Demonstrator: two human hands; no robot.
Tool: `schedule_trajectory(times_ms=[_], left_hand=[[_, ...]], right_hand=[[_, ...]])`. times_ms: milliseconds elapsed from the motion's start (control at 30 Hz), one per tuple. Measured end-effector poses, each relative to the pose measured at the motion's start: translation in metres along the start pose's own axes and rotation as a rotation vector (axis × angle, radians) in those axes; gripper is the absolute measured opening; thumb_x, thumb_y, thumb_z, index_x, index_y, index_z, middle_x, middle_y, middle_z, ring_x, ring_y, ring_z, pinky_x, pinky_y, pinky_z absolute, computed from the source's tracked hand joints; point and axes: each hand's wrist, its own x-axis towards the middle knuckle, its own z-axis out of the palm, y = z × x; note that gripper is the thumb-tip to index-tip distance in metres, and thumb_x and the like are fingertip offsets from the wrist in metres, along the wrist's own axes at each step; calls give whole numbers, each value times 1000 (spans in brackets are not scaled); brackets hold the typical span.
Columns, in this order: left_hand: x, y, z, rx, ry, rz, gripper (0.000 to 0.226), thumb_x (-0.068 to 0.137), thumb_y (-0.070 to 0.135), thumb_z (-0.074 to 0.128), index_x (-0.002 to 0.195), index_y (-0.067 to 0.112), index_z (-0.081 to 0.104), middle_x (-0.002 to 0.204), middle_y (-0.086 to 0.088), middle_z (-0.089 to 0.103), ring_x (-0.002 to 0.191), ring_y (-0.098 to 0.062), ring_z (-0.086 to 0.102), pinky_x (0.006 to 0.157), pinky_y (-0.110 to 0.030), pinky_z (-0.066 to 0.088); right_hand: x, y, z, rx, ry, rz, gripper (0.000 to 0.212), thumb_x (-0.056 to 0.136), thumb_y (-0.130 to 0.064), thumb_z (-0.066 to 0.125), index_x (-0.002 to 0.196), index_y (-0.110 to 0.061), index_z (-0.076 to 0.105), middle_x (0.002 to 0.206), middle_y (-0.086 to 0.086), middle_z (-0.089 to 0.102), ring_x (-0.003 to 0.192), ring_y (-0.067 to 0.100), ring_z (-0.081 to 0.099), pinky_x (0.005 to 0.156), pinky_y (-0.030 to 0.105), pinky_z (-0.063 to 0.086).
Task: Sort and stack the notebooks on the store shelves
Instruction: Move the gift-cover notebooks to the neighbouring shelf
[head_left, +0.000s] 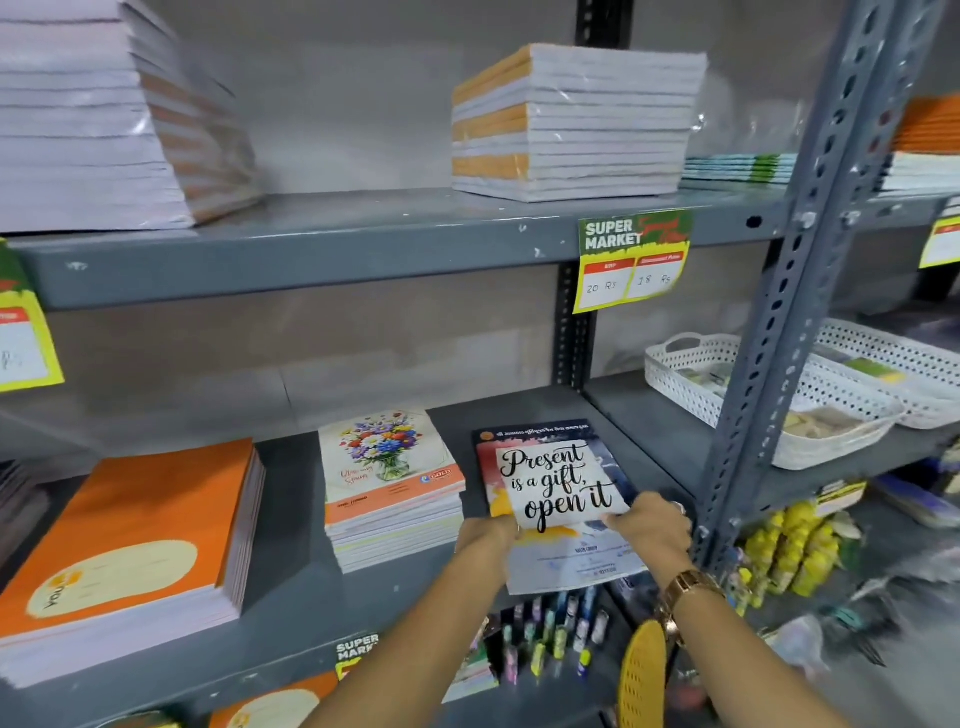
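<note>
A notebook with "Present is a gift, open it" on its cover (556, 478) lies on the grey middle shelf (291, 571), its near end sticking out past the shelf's front edge. My left hand (488, 535) grips its near left edge and my right hand (654, 525) grips its near right edge. To the left stands a stack of floral-cover notebooks (392, 483), and further left a stack of orange notebooks (135, 545). On the upper shelf sit a wrapped pile of white and orange notebooks (571, 124) and a taller blurred pile (98, 114).
A perforated grey upright post (789, 322) stands right beside my right hand. White plastic baskets (769, 395) occupy the shelf to the right. A yellow price tag (631, 260) hangs from the upper shelf's edge. Pens (556, 629) and yellow items (795, 551) lie below.
</note>
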Motion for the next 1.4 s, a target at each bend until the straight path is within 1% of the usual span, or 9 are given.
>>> schedule_trajectory(times_ms=[133, 233, 367, 600, 800, 967, 1067, 1233, 1400], left_hand=[[1, 6, -1, 12, -27, -19, 29, 82, -9, 54, 59, 4, 44, 68, -11, 48, 58, -20, 43, 50, -26, 32], [-2, 8, 1, -32, -1, 2, 14, 81, -12, 56, 94, -8, 58, 96, -16, 59, 91, -20, 56, 68, -27, 39], [-8, 19, 3, -122, 2, 115, 31, 78, -14, 51, 109, -9, 51, 96, -22, 57, 80, -25, 49, 57, -26, 42], [-16, 61, -44, -371, 27, 237, 27, 79, -15, 52, 67, 7, 42, 80, -13, 57, 85, -28, 55, 76, -39, 48], [-16, 67, -145, -460, 240, 310, 32, 84, -6, 52, 61, 11, 40, 68, -9, 51, 70, -25, 51, 54, -27, 39], [-18, 53, -244, -451, 431, 368, 24, 87, 0, 51, 108, -10, 56, 93, -16, 57, 82, -25, 51, 70, -37, 43], [-22, 43, -312, -447, 496, 375, 9, 88, 1, 51, 83, -2, 58, 87, -13, 54, 82, -24, 45, 70, -37, 38], [-32, 25, -429, -294, 497, 376, 37, 89, 2, 51, 125, -7, 51, 107, -19, 56, 89, -24, 50, 85, -36, 48], [-38, -4, -521, -289, 748, 350, 28, 89, 5, 52, 113, -8, 54, 107, -26, 60, 99, -37, 58, 81, -42, 49]], right_hand=[[2, -3, -8, 131, 97, -27, 30, 86, -9, 55, 110, 7, 60, 120, 29, 58, 113, 39, 54, 89, 40, 49], [0, -9, -20, 209, 131, -12, 30, 89, -10, 52, 112, 6, 60, 122, 28, 58, 109, 40, 57, 85, 39, 49], [-2, -19, -38, 261, 212, -5, 30, 92, -14, 50, 113, 6, 58, 122, 26, 57, 104, 40, 59, 80, 39, 48], [-25, -64, -61, 391, 270, -104, 32, 93, -17, 47, 116, 5, 55, 125, 27, 54, 109, 40, 56, 85, 42, 46], [-77, -134, -30, 510, 156, -245, 29, 93, -15, 47, 111, 5, 57, 119, 27, 59, 108, 40, 57, 78, 38, 44], [-134, -194, 12, 539, -16, -350, 17, 93, -15, 49, 89, 0, 56, 90, 22, 58, 79, 27, 52, 65, 29, 35], [-175, -231, 38, 535, -100, -419, 16, 90, -18, 55, 81, -6, 50, 82, 13, 52, 75, 24, 49, 64, 29, 36], [-249, -285, 81, 630, -265, -512, 33, 84, -18, 67, 57, -10, 49, 57, 5, 45, 59, 22, 44, 47, 29, 29], [-322, -332, 130, 727, -491, -558, 24, 85, -12, 66, 64, -7, 55, 68, 7, 51, 64, 18, 48, 58, 28, 34]])
